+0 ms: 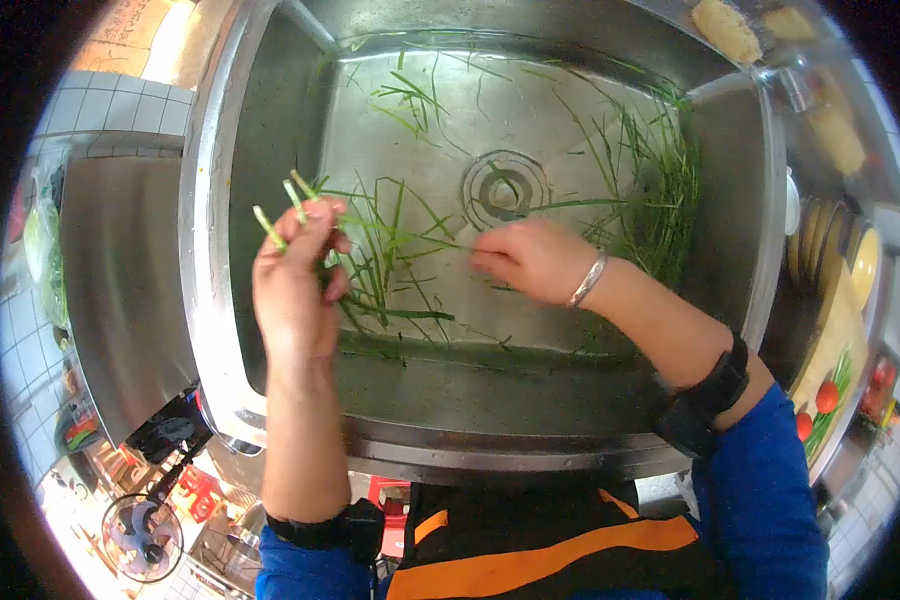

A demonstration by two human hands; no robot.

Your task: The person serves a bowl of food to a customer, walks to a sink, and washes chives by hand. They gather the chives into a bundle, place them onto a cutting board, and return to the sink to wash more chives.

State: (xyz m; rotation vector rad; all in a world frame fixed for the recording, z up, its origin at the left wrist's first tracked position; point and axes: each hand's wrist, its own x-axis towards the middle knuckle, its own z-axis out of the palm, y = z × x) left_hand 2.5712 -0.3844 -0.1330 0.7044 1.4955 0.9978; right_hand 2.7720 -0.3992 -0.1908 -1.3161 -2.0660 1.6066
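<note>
My left hand is closed around a few green leafy stalks, whose pale ends stick out past the thumb. Long, thin leaves spread from beneath that hand toward the middle of the steel sink. My right hand hovers near the drain, its fingertips pinched together close to the leaf tips. Whatever lies between those fingers is too small to make out. A heap of long green leaves lies along the sink's right side, and loose strands are scattered at the far left.
The sink's metal rim surrounds the work area. At right, a cutting board bears tomatoes and green stalks. A steel panel is at left, with a fan below. Sponge-like blocks sit beyond the far right corner.
</note>
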